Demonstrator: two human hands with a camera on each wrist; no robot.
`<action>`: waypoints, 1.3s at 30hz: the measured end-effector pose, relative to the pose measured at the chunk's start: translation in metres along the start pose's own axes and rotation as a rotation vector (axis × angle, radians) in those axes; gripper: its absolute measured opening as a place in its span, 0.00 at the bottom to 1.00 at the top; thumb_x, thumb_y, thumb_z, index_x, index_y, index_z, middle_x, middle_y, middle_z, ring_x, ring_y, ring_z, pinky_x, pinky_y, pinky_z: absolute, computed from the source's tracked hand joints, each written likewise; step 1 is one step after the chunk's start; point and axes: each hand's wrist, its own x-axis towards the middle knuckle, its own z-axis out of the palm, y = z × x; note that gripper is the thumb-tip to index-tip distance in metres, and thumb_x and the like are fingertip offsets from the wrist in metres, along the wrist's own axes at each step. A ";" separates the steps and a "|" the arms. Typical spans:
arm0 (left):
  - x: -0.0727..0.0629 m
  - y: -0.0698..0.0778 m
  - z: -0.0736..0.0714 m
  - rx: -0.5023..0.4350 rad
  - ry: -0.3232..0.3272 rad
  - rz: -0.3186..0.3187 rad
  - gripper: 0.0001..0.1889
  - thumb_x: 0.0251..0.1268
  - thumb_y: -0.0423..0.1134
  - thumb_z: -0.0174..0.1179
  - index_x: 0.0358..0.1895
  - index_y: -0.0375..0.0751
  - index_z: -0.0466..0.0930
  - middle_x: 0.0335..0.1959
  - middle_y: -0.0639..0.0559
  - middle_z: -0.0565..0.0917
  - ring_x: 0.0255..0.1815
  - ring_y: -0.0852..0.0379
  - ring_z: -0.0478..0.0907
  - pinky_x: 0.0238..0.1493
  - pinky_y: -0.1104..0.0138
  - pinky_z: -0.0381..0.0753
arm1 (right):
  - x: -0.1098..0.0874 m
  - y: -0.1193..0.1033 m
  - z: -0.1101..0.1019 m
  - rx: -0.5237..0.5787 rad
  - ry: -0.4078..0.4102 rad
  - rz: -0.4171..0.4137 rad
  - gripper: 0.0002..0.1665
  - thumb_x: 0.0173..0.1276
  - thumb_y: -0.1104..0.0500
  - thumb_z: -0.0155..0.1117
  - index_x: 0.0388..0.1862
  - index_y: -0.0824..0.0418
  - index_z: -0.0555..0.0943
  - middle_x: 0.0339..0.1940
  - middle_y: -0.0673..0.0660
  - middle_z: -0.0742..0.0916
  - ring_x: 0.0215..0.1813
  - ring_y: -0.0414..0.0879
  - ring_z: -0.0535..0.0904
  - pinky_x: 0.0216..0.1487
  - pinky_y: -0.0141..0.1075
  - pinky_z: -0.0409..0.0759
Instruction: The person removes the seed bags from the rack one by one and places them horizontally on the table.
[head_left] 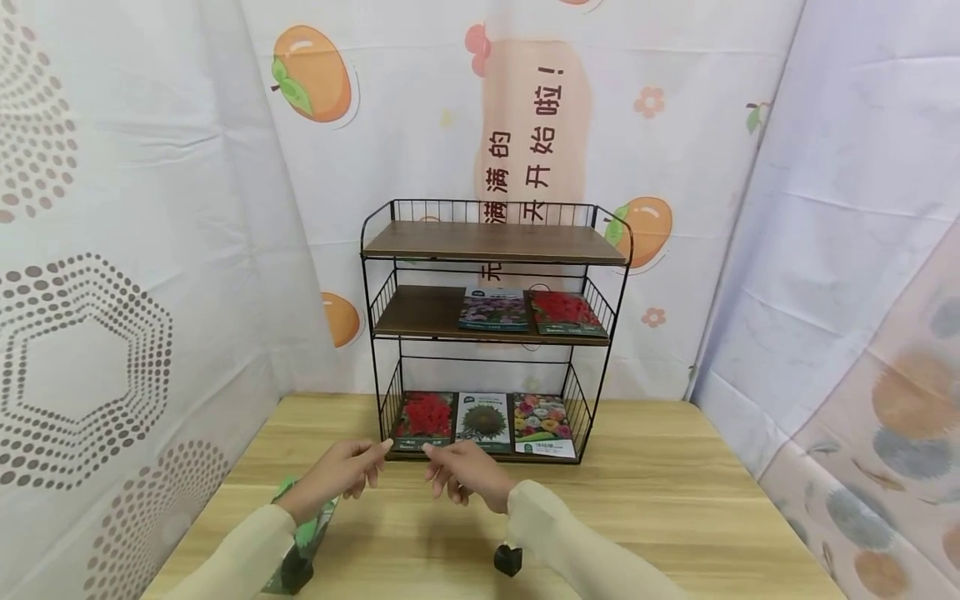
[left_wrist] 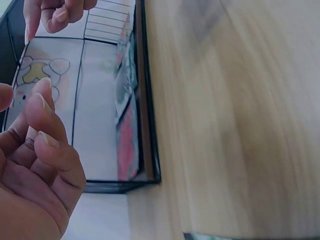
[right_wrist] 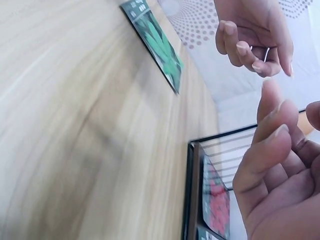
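Both my hands hover over the table in front of the rack's lowest shelf, fingers loosely bent and nothing held. The left hand (head_left: 339, 477) is near the shelf's left front corner, with the right hand (head_left: 471, 473) a short way to its right. Closest to them, a red-flower seed packet (head_left: 424, 415), a sunflower seed packet (head_left: 483, 418) and a mixed-flower seed packet (head_left: 543, 421) lie side by side on that shelf. Partly hidden beneath my left forearm, a green leafy packet (right_wrist: 159, 47) lies flat on the table.
A black wire rack (head_left: 370, 300) with brown shelves stands at the table's back. Its middle shelf bears a purple-flower packet (head_left: 493, 309) and another red-flower packet (head_left: 564, 310) toward the right. Printed curtains (head_left: 420, 100) enclose the wooden table (head_left: 660, 508) at back and sides.
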 end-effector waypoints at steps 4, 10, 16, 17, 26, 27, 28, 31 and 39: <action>0.006 0.007 0.003 0.002 -0.001 0.011 0.29 0.75 0.66 0.53 0.37 0.40 0.80 0.27 0.48 0.82 0.17 0.59 0.69 0.19 0.67 0.68 | -0.001 -0.005 -0.011 -0.022 0.009 -0.003 0.35 0.76 0.32 0.57 0.38 0.63 0.87 0.26 0.60 0.87 0.14 0.41 0.69 0.16 0.32 0.68; 0.016 0.019 0.012 -0.028 0.003 0.035 0.29 0.75 0.64 0.54 0.37 0.38 0.82 0.27 0.44 0.82 0.17 0.59 0.68 0.19 0.67 0.67 | -0.004 -0.013 -0.028 -0.029 0.019 -0.011 0.36 0.75 0.30 0.56 0.37 0.61 0.87 0.25 0.56 0.86 0.16 0.42 0.68 0.17 0.33 0.68; 0.027 0.032 0.020 -0.071 -0.015 0.093 0.29 0.75 0.64 0.55 0.36 0.38 0.82 0.26 0.45 0.81 0.17 0.58 0.68 0.20 0.66 0.68 | -0.006 -0.023 -0.047 -0.024 0.061 -0.030 0.36 0.76 0.30 0.54 0.38 0.61 0.86 0.24 0.56 0.86 0.16 0.42 0.68 0.19 0.35 0.69; 0.029 0.034 0.021 -0.081 -0.012 0.099 0.29 0.75 0.64 0.54 0.36 0.37 0.82 0.26 0.45 0.81 0.17 0.58 0.68 0.20 0.67 0.69 | -0.006 -0.025 -0.050 -0.023 0.069 -0.036 0.35 0.76 0.31 0.54 0.38 0.61 0.86 0.25 0.57 0.86 0.16 0.42 0.68 0.19 0.35 0.69; 0.048 0.059 0.030 -0.119 0.018 0.130 0.31 0.74 0.65 0.56 0.37 0.35 0.83 0.26 0.46 0.82 0.16 0.58 0.69 0.19 0.68 0.70 | -0.007 -0.037 -0.071 -0.003 0.141 -0.056 0.35 0.79 0.31 0.51 0.45 0.62 0.84 0.28 0.57 0.84 0.17 0.42 0.66 0.20 0.36 0.67; 0.049 0.061 0.031 -0.124 0.016 0.133 0.31 0.74 0.65 0.56 0.38 0.35 0.83 0.26 0.47 0.82 0.15 0.58 0.68 0.18 0.68 0.69 | -0.007 -0.038 -0.072 -0.003 0.148 -0.056 0.36 0.78 0.30 0.50 0.46 0.62 0.84 0.28 0.57 0.84 0.18 0.42 0.67 0.21 0.37 0.68; 0.050 0.063 0.032 -0.134 0.015 0.133 0.31 0.73 0.65 0.56 0.37 0.35 0.83 0.25 0.47 0.82 0.16 0.58 0.68 0.18 0.68 0.69 | -0.008 -0.039 -0.074 -0.002 0.154 -0.056 0.37 0.77 0.29 0.50 0.47 0.62 0.84 0.28 0.57 0.84 0.18 0.43 0.67 0.21 0.37 0.68; 0.054 0.069 0.035 -0.155 0.012 0.143 0.31 0.74 0.65 0.56 0.38 0.36 0.83 0.25 0.47 0.81 0.16 0.58 0.67 0.19 0.68 0.69 | -0.008 -0.043 -0.079 -0.011 0.173 -0.071 0.39 0.77 0.28 0.48 0.50 0.62 0.83 0.29 0.57 0.84 0.19 0.44 0.67 0.24 0.39 0.69; 0.070 0.087 0.037 -0.137 0.038 0.213 0.29 0.75 0.65 0.54 0.36 0.39 0.84 0.25 0.45 0.82 0.15 0.55 0.66 0.18 0.66 0.68 | -0.009 -0.061 -0.093 0.009 0.261 -0.096 0.44 0.74 0.23 0.43 0.53 0.61 0.81 0.29 0.58 0.83 0.19 0.46 0.66 0.18 0.37 0.63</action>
